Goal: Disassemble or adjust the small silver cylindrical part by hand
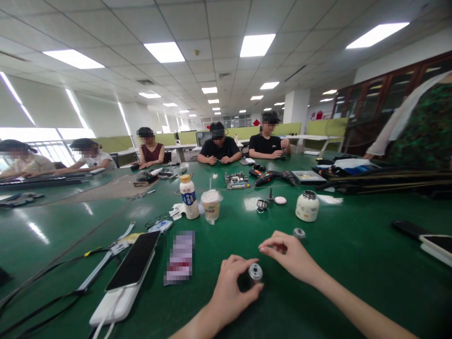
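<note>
Thumb and forefinger of my left hand [235, 285] grip a small silver metal cylinder [255, 271], which stands upright on the green table; its round top face has dark holes. Just above and right of it hovers my right hand [289, 254], thumb and fingertips pinched together. Whatever the pinch may contain is too small or hidden to make out. Behind the right wrist lies a round metal piece [299, 232]. Farther back are a cream-coloured jar [307, 206] without a lid, a pink oval disc [280, 200], and a dark metal part [262, 205].
Left of my hands are a blurred purple packet [180, 258] and a phone [136, 259] on a white power bank [115, 306]. A bottle [189, 197] and a lidded cup [211, 206] stand ahead. Beyond lie a circuit board [237, 181] and a power drill [282, 176]. Several people sit opposite.
</note>
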A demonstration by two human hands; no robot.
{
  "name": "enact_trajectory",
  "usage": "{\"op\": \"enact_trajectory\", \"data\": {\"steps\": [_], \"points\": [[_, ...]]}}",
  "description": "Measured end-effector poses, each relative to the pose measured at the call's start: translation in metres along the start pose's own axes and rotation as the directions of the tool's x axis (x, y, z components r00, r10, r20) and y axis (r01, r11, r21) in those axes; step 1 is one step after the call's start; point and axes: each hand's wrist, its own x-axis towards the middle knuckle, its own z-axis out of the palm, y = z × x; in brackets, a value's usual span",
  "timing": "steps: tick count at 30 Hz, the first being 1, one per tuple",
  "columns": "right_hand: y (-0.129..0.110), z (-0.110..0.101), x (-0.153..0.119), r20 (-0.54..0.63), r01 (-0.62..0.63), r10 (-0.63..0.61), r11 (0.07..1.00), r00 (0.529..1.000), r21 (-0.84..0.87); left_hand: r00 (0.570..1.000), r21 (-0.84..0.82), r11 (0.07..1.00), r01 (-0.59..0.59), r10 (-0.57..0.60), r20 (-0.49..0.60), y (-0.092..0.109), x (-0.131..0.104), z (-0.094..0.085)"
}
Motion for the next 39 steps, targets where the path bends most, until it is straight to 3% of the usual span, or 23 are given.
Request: {"op": "enact_trajectory", "data": {"steps": [4, 9, 11, 13, 17, 19, 21, 24, 27, 31, 35, 37, 39], "points": [[-0.023, 0.009, -0.011, 0.109, 0.013, -0.017, 0.999, 0.994, 0.035, 1.0, -0.01, 1.0, -0.029, 0.029, 0.001, 0.002, 0.001, -0.001], [-0.017, 0.022, -0.017, 0.131, 0.0, -0.001, 1.0, 0.991, 0.002, 0.999, -0.017, 0.999, -0.03, 0.031, 0.017, 0.003, 0.001, -0.001], [-0.014, 0.019, -0.015, 0.056, 0.018, -0.016, 1.0, 0.998, -0.025, 1.0, -0.016, 1.0, -0.024, 0.024, 0.014, 0.002, 0.001, 0.0], [-0.014, 0.009, -0.011, -0.092, 0.041, -0.041, 0.999, 0.995, -0.011, 1.0, -0.012, 1.0, -0.015, 0.015, 0.008, 0.001, 0.001, 0.0], [-0.02, -0.017, -0.004, -0.312, 0.091, -0.028, 0.977, 0.95, 0.19, 1.0, -0.01, 1.0, -0.001, 0.001, 0.008, 0.001, 0.001, -0.001], [-0.026, -0.022, -0.003, -0.285, 0.116, -0.06, 0.977, 0.956, 0.181, 1.0, -0.008, 1.0, -0.004, 0.004, 0.012, 0.001, 0.001, 0.0], [-0.031, -0.019, -0.005, -0.17, 0.117, -0.09, 0.981, 0.981, 0.157, 1.0, -0.007, 1.0, -0.012, 0.012, 0.01, 0.001, 0.001, 0.001], [-0.033, -0.004, -0.011, 0.02, 0.106, -0.109, 0.988, 0.994, 0.117, 1.0, -0.005, 1.0, -0.027, 0.027, -0.004, 0.0, 0.001, 0.002], [-0.029, 0.012, -0.017, 0.089, 0.09, -0.095, 0.994, 0.992, 0.06, 0.999, 0.0, 0.999, -0.034, 0.034, 0.004, -0.001, 0.002, 0.002], [-0.028, 0.019, -0.021, 0.056, 0.095, -0.098, 0.994, 0.994, 0.044, 0.999, -0.01, 0.999, -0.042, 0.042, 0.011, -0.001, 0.002, 0.001], [-0.024, 0.005, -0.01, -0.072, 0.094, -0.086, 0.989, 0.994, 0.114, 1.0, -0.012, 0.999, -0.031, 0.031, 0.006, -0.002, 0.001, 0.002], [-0.013, -0.003, -0.002, -0.166, 0.095, -0.076, 0.99, 0.983, 0.108, 1.0, -0.007, 1.0, -0.019, 0.019, 0.009, -0.002, 0.001, 0.001], [0.005, -0.007, 0.005, -0.175, 0.048, -0.035, 0.997, 0.984, 0.068, 1.0, -0.004, 1.0, -0.013, 0.013, 0.022, -0.001, 0.002, 0.001]]}}
